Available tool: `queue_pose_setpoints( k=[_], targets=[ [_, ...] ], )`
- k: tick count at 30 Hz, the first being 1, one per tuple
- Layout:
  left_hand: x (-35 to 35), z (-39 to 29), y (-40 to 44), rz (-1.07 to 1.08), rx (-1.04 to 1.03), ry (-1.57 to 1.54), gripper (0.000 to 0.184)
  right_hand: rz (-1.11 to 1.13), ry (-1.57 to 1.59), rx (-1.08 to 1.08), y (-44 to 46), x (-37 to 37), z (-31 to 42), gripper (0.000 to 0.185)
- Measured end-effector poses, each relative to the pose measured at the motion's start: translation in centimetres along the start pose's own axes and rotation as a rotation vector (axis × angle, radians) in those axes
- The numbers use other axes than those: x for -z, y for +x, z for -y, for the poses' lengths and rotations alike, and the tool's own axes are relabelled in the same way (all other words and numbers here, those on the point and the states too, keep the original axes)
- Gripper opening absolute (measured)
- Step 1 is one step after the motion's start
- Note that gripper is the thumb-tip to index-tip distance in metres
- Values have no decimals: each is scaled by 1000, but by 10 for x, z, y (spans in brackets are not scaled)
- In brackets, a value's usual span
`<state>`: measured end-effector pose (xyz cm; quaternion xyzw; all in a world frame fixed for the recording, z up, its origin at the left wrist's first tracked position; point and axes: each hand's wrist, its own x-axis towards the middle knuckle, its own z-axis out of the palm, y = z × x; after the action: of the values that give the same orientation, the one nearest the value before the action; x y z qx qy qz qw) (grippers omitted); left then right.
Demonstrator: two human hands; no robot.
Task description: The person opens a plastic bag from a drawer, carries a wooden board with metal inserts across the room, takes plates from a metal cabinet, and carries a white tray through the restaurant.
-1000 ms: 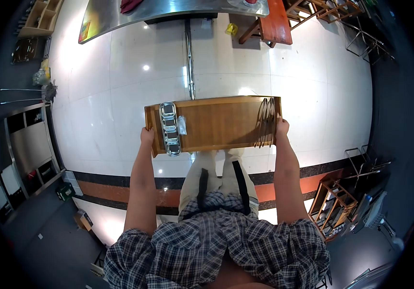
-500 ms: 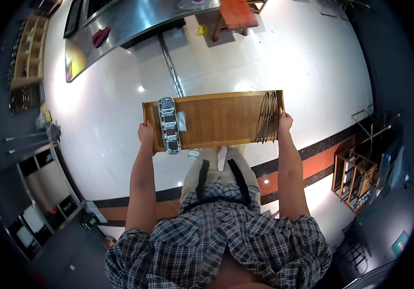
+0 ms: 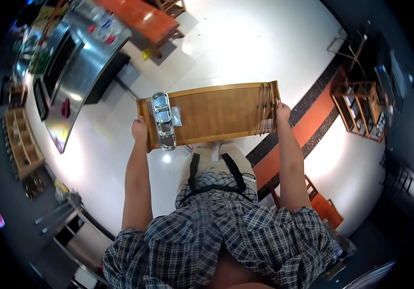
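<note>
Around me the pale floor (image 3: 226,48) has swung in view: I've turned to my right, and the steel counter (image 3: 84,62) now lies off to the far left instead of straight ahead. In front of me, held in the air over the floor, is the wooden tray (image 3: 216,111), so the turn moved it with me. Its load looks unshifted: the four-compartment metal dish (image 3: 162,116) near the left end, the thin dark hoops (image 3: 260,103) by the right end. My left hand (image 3: 139,129) and right hand (image 3: 283,112) have their fingers closed on opposite ends; the undersides are hidden. Smallest, a clear packet (image 3: 176,117) lies just right of the dish.
</note>
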<state>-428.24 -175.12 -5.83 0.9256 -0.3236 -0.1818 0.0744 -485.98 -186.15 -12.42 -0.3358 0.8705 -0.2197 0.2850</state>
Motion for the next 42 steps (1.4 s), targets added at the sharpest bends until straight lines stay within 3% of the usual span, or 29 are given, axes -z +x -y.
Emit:
queue_pose_setpoints(
  k=[4,14,16,19,31,33,38,39,42],
  targets=[
    [-10,-31,16,66,-24,-18,45,-100,-37,-101,-11,27,-31,37],
    [-42,-169,41,126,-442,76,45,-368,61,-255,-23,89,-112,39],
    [-53,-206,42,162,-534,52,45,-304,57,-362,-37,116,-110,38],
    [-34,-263,12,224,-603,79,46,-430,134,-414,-53,128,-145,42],
    [-96,-452,-58,304,-1010,248,46,-645,303,-800,-122,182,-218,39],
    [-93,-460,-71,336,-1062,264,46,-596,298,-853,-152,187,-223,40],
    [-124,-542,-130,394,-1211,379,45,-765,459,-963,-169,195,-242,42],
    [-98,-509,-150,387,-1204,413,45,-738,465,-985,-215,197,-257,42],
    [-118,-555,-179,417,-1268,396,44,-800,352,-1006,-213,202,-258,43]
  ],
)
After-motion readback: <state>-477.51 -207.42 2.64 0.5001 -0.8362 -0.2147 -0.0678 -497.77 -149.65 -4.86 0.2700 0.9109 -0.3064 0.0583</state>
